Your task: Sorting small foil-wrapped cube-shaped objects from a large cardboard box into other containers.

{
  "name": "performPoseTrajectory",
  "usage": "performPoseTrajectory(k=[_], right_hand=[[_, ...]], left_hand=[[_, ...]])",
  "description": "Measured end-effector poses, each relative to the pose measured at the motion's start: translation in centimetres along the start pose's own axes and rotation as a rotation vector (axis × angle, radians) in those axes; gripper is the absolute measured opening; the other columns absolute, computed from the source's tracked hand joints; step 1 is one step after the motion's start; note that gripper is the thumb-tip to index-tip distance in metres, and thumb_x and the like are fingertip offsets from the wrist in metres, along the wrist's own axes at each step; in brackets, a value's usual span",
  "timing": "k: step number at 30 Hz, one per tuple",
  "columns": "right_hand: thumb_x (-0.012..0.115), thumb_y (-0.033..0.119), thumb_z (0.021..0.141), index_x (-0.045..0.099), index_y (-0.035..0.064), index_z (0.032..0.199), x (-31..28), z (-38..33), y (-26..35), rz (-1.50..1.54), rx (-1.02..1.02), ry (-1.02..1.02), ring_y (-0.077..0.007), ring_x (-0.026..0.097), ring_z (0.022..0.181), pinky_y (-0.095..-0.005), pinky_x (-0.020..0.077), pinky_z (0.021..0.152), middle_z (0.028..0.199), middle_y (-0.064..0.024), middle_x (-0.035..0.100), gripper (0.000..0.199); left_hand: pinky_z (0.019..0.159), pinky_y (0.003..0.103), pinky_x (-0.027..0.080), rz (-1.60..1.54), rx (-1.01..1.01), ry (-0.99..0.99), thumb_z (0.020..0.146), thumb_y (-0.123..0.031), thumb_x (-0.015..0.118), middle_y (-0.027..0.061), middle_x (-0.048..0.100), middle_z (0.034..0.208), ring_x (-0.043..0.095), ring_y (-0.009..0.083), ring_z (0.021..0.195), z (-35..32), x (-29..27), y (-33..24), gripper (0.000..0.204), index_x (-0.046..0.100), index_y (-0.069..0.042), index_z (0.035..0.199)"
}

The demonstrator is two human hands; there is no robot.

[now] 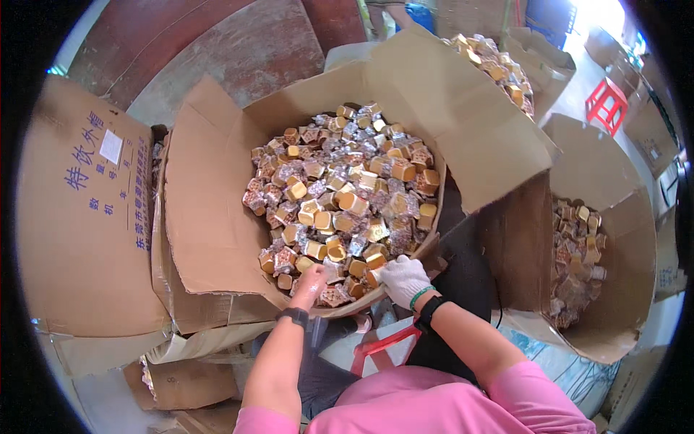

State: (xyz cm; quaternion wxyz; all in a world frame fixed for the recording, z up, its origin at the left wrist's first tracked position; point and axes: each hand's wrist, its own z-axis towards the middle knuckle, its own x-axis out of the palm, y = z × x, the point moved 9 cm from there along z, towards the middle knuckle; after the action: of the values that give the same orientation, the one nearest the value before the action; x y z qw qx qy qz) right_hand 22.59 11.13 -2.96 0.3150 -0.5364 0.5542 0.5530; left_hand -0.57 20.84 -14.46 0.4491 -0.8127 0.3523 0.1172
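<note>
A large open cardboard box (210, 253) in front of me is filled with gold bottle caps (353, 202), many of them wrapped in clear plastic. My left hand (311, 283), bare, is closed at the near edge of the pile, beside several caps. What its fingers hold, if anything, is hidden. In a white knit glove, my right hand (406, 281) is at the near right rim of the box. Its fingers are closed on a gold cap (374, 278), which shows at the fingertips.
On the right stands another open box (618, 267) with similar caps. Behind the main box is a further heap of caps (499, 69). A tall printed carton (87, 224) stands at left. Red stools show below my hands (383, 349) and at the far right (606, 106).
</note>
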Motion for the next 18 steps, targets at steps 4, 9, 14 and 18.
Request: performPoseTrajectory(k=[4,9,14,18], right_hand=[[0.057,0.017,0.081,0.068,0.0156,0.095,0.5,0.6,-0.6,-0.023,0.058,-0.039,-0.0257,0.062,0.091,-0.0405,0.0502,0.070,0.091,-0.0056,0.067,0.018],[0.068,0.022,0.068,0.065,0.0120,0.088,1.1,1.1,-0.6,0.076,0.021,-0.173,-0.0259,0.059,0.091,-0.0432,0.0475,0.068,0.092,-0.0049,0.062,0.023],[0.067,0.021,0.068,0.063,0.0118,0.091,0.8,1.6,-0.4,0.070,0.012,-0.133,-0.0258,0.058,0.093,-0.0426,0.0477,0.068,0.094,-0.0051,0.063,0.026],[0.058,0.018,0.077,0.064,0.0185,0.099,1.0,1.8,-0.7,0.019,-0.004,-0.134,-0.0238,0.059,0.087,-0.0408,0.0478,0.063,0.090,-0.0030,0.062,0.022]], left_hand=[[0.094,0.038,0.043,0.347,0.551,-0.210,0.076,-0.010,0.064,0.0191,0.058,0.107,0.056,0.0338,0.105,-0.2,-0.3,-13.0,0.051,0.047,0.002,0.122],[0.108,0.044,0.033,0.710,0.700,-0.233,0.077,-0.005,0.060,0.0212,0.037,0.140,0.039,0.0388,0.127,1.8,1.6,-22.1,0.061,0.038,-0.006,0.134],[0.100,0.051,0.037,0.989,0.824,-0.275,0.082,0.001,0.050,0.0127,0.043,0.132,0.043,0.0367,0.120,3.8,4.8,-23.8,0.055,0.041,-0.012,0.134],[0.083,0.048,0.046,1.102,0.688,-0.326,0.085,-0.008,0.053,0.0106,0.050,0.115,0.053,0.0328,0.102,6.7,5.2,-21.5,0.036,0.048,-0.009,0.121]])
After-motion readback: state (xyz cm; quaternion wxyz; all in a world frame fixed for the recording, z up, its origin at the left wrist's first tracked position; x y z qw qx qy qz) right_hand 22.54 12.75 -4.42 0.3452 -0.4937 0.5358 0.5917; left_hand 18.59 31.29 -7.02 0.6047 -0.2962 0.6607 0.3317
